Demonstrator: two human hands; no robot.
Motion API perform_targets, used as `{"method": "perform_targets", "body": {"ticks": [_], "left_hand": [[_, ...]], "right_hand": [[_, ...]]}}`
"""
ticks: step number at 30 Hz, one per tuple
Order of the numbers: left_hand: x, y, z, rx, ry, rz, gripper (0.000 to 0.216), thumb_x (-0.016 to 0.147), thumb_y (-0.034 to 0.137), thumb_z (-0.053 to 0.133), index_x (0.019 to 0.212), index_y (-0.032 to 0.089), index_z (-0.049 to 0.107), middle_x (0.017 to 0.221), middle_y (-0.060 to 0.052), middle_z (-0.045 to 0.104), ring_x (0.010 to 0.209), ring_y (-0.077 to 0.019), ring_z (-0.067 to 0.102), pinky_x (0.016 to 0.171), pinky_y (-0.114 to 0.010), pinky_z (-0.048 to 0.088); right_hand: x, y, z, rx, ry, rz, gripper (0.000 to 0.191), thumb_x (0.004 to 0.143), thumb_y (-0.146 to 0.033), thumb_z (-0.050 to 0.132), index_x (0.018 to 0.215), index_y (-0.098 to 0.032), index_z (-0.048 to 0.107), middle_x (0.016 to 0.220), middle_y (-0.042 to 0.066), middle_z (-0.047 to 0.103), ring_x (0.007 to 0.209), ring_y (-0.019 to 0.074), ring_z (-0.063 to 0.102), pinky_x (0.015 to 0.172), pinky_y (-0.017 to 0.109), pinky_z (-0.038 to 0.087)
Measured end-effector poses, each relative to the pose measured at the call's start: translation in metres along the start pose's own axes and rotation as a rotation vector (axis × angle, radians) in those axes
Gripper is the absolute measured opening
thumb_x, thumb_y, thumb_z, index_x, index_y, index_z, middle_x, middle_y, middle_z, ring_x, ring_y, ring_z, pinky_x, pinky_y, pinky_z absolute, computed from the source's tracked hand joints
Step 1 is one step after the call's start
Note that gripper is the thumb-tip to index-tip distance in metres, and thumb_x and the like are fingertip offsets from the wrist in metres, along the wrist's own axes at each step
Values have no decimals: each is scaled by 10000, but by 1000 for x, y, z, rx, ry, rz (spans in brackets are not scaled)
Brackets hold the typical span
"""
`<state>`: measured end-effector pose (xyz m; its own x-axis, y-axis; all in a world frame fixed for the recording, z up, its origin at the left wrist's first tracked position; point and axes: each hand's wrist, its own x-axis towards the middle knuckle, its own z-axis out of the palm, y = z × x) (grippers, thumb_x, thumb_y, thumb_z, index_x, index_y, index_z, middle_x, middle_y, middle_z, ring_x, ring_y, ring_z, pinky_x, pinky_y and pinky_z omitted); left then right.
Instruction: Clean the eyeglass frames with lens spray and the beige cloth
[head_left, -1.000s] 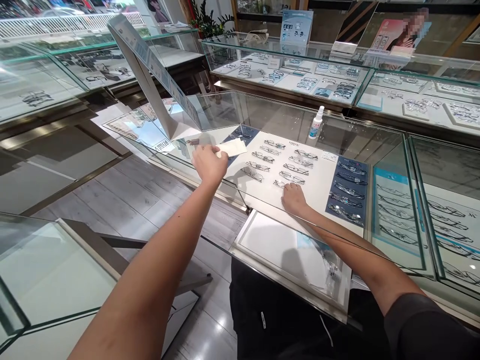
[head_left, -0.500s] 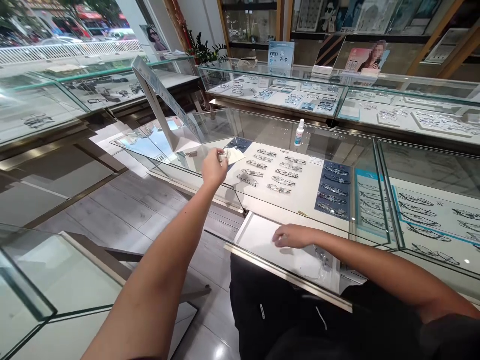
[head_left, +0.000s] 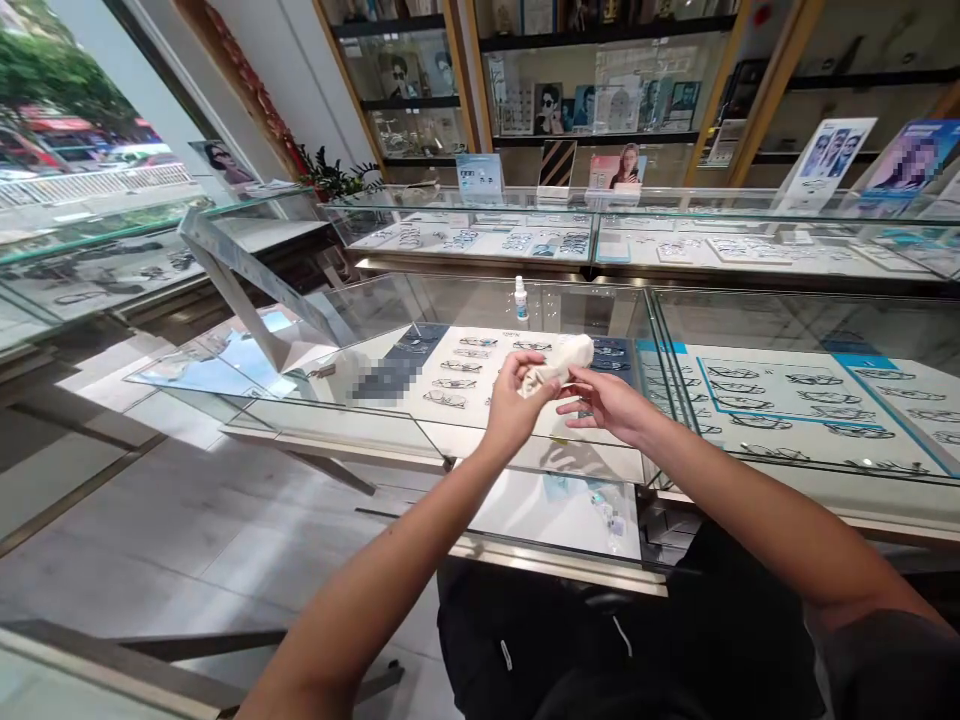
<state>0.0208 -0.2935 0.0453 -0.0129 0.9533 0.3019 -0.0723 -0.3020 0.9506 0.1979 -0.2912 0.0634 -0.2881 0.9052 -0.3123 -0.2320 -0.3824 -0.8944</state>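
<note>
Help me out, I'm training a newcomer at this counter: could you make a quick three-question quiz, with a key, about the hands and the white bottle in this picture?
1. Fill in: the left hand holds a cream-coloured ____.
2. True or false: the white bottle is lying on its side.
3. Choose: compared with the right hand, the white bottle is
a) nearer the wearer
b) farther from the wearer
c) in its grasp

Key:
1. cloth
2. False; it stands upright.
3. b

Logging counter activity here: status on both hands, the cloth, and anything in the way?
Left hand gripping pale cloth. Right hand at its edge. Spray bottle upright beyond, not in the way.
</note>
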Motion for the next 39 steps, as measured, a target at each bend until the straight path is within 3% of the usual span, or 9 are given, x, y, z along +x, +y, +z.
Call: {"method": "perform_targets", "body": {"ticks": [4, 8, 12, 16, 19, 24, 31, 35, 39], "left_hand": [[-23, 0, 27, -125, -138, -126, 545, 727, 348, 908, 1155, 254, 585, 1001, -26, 723, 922, -195, 695, 864, -328, 525], [-19, 3, 32, -186, -160, -271, 472, 801, 463, 847, 1163, 231, 654, 873, -8, 719, 812, -168, 668, 821, -320, 516], [-7, 11, 36, -95, -102, -155, 317, 835, 520, 811, 923, 220, 754, 900, -25, 726, 841, -168, 650, 821, -312, 517], [-5, 18, 44, -69, -77, -13, 278, 793, 481, 875, 839, 229, 768, 872, -27, 720, 820, -176, 648, 815, -326, 532], [-7, 21, 53, 16, -64, 98, 225, 831, 455, 858, 834, 241, 792, 1048, -75, 754, 1021, -232, 709, 881, -352, 556], [-7, 17, 67, -24, -84, -6, 224, 797, 459, 890, 874, 253, 851, 1429, -132, 699, 1314, -336, 674, 987, -435, 586], [-14, 22, 75, 49, -93, 55, 158, 873, 434, 827, 915, 290, 878, 1347, -92, 760, 1304, -337, 690, 1113, -510, 547], [-23, 28, 77, 149, -159, 161, 100, 901, 377, 792, 876, 311, 863, 1327, -79, 754, 1308, -318, 674, 1154, -498, 508], [-16, 23, 74, 4, -62, 98, 142, 890, 394, 797, 877, 261, 751, 1158, -86, 762, 1143, -271, 716, 990, -426, 571]], "right_hand": [[-1, 0, -21, -57, 125, -259, 349, 812, -468, 843, 1013, -202, 740, 914, 31, 766, 774, 151, 681, 678, 254, 562], [-10, -3, -35, -268, -2, -450, 457, 817, -610, 802, 973, -184, 751, 852, 13, 731, 756, 161, 617, 697, 289, 511], [-18, -6, -40, -422, -45, -565, 471, 890, -654, 723, 905, -183, 729, 804, -3, 667, 725, 154, 540, 688, 293, 446], [-20, -3, -44, -477, -16, -593, 466, 914, -657, 689, 903, -191, 693, 785, -16, 618, 715, 153, 517, 687, 292, 425], [-17, 2, -49, -505, 77, -591, 428, 905, -634, 696, 867, -213, 630, 765, -23, 588, 703, 156, 520, 661, 285, 427], [-16, 5, -49, -435, 267, -639, 409, 824, -519, 801, 987, -258, 532, 945, -9, 635, 697, 142, 565, 660, 287, 498], [-35, -2, -40, -193, 39, -530, 345, 883, -544, 684, 1026, -232, 714, 1059, 58, 739, 1002, 234, 686, 819, 340, 593], [-41, -5, -40, -168, 135, -515, 454, 833, -651, 741, 938, -209, 751, 918, 58, 751, 888, 229, 694, 794, 356, 604], [-42, -10, -50, -206, 142, -562, 447, 842, -657, 740, 888, -212, 757, 850, 36, 726, 804, 212, 651, 775, 354, 594]]}}
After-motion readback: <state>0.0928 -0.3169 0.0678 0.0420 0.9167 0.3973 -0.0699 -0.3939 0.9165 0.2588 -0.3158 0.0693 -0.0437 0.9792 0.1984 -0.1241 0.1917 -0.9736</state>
